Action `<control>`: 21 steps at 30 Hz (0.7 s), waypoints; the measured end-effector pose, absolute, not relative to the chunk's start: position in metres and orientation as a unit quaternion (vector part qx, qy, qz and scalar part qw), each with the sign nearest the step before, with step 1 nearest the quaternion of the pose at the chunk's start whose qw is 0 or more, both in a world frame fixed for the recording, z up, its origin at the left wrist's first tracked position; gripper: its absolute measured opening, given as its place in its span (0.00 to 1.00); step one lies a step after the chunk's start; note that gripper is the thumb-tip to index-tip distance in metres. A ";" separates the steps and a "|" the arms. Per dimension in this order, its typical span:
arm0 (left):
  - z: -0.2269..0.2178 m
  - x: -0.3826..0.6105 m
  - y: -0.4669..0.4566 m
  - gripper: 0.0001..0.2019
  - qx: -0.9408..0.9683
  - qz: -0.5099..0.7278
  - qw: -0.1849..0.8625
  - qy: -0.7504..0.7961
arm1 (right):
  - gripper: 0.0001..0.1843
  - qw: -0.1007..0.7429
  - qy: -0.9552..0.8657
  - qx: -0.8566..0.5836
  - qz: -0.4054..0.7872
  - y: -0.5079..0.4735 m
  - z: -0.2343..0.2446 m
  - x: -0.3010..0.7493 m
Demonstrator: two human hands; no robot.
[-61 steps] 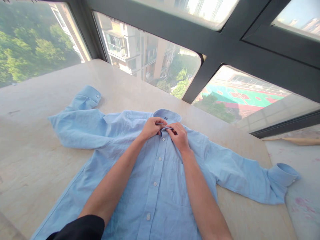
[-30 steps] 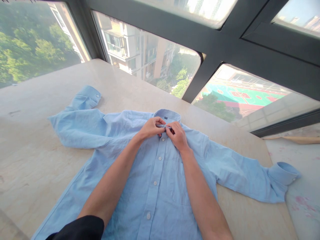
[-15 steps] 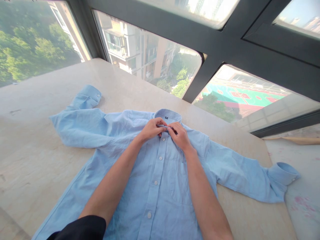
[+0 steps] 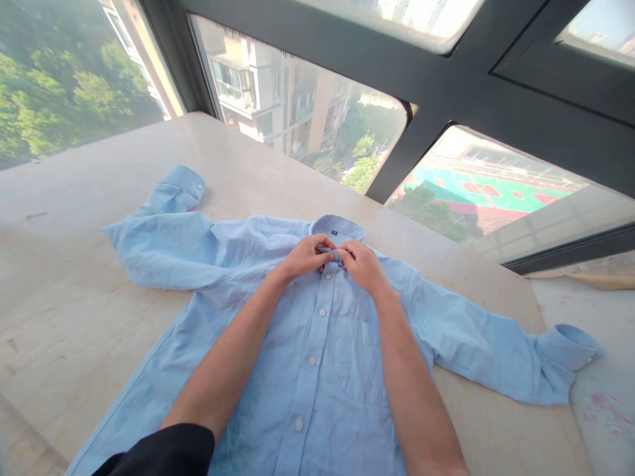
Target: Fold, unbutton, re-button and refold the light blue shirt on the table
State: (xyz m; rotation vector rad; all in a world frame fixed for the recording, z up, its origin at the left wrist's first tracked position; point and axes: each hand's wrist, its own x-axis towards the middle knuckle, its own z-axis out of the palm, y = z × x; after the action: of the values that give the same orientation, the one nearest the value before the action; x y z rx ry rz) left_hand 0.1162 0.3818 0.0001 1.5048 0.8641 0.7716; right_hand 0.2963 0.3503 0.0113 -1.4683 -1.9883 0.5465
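Note:
A light blue button-up shirt (image 4: 278, 330) lies front up, its sleeves spread to both sides. At its collar (image 4: 342, 226), my left hand (image 4: 308, 254) pinches one side of the collar front. My right hand (image 4: 361, 264) pinches the other side, fingertips almost touching those of the left. Whatever button lies between the fingers is hidden. Below the hands, white buttons run down the placket (image 4: 312, 360), which lies closed. A chest pocket (image 4: 364, 363) shows beside my right forearm. The left cuff (image 4: 191, 185) is folded upward on the sill.
Under the shirt is a pale marble-like sill (image 4: 64, 297). Dark window frames (image 4: 421, 86) border its far side. A floral-patterned cloth (image 4: 605, 390) lies at the right, beneath the cuff (image 4: 570, 347) on that side.
The right hand's fingers have shifted slightly at the collar, and its wrist has moved a little outward. Both hands keep their pinch. The whole view has shifted slightly.

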 end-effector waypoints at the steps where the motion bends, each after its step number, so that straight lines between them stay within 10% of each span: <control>1: 0.000 0.116 0.382 0.09 0.647 0.330 0.580 0.367 | 0.10 0.297 -0.747 -0.560 0.201 0.351 0.011 0.296; 21: -0.006 0.117 0.380 0.11 0.630 0.364 0.581 0.365 | 0.09 0.314 -0.767 -0.511 0.227 0.351 0.013 0.305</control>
State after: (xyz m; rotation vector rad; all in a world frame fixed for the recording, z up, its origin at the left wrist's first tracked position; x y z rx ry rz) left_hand 0.1172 0.3800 -0.0055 1.4733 0.8525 0.8503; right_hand 0.3053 0.3513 0.0132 -1.3474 -2.0214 0.5992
